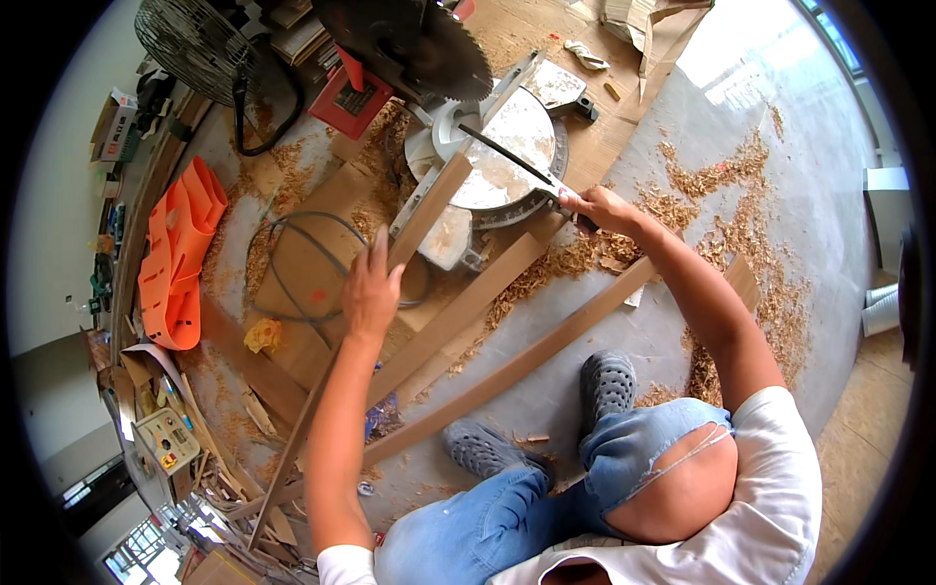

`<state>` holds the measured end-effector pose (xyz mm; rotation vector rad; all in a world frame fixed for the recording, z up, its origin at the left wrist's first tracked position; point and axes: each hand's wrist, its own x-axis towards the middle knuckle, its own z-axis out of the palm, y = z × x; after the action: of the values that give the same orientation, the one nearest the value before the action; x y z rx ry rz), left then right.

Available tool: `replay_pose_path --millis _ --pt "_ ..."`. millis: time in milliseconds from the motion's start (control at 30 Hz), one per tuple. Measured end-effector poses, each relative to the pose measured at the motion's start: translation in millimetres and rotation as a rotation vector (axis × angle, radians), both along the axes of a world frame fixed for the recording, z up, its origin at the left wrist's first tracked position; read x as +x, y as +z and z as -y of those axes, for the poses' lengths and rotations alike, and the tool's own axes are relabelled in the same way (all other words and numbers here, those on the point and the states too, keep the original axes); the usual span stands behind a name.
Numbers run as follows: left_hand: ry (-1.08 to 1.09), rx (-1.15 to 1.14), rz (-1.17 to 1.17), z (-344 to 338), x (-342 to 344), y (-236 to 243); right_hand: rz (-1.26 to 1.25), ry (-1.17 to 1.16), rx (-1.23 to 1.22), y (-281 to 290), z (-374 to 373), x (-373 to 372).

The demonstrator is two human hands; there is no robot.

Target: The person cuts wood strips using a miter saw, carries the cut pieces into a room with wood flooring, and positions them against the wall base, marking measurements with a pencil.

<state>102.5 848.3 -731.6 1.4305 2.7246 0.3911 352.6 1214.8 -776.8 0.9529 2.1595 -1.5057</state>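
My left hand [372, 290] grips a long brown wood strip [432, 210], its fingers over the edge. One end of the strip lies against the fence of a miter saw [517, 146]; the rest runs down behind my left forearm. The toothed round blade [456, 58] is raised above the table, clear of the wood. At the front of the saw's round turntable, beside the end of its dark slot, my right hand [602, 209] is closed around the turntable handle [583, 220].
More wood strips [526, 363] lie on the floor in front of my shoes. Wood shavings [746, 253] are scattered about. A looped cable [292, 219] rests on cardboard left of the saw. Beyond it are an orange folded plastic strip [180, 253] and a black fan [200, 44].
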Motion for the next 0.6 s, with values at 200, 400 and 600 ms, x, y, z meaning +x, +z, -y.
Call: replay_pose_path --millis 200,400,600 --pt "-0.19 0.072 -0.165 -45 -5 -15 -0.012 -0.059 0.096 -4 32 4" --pt "-0.178 0.084 -0.169 -46 -3 -13 0.02 -0.151 0.068 0 82 -4" --pt "-0.201 0.104 -0.173 -52 -6 -17 0.004 -0.324 0.083 -3 139 -25"
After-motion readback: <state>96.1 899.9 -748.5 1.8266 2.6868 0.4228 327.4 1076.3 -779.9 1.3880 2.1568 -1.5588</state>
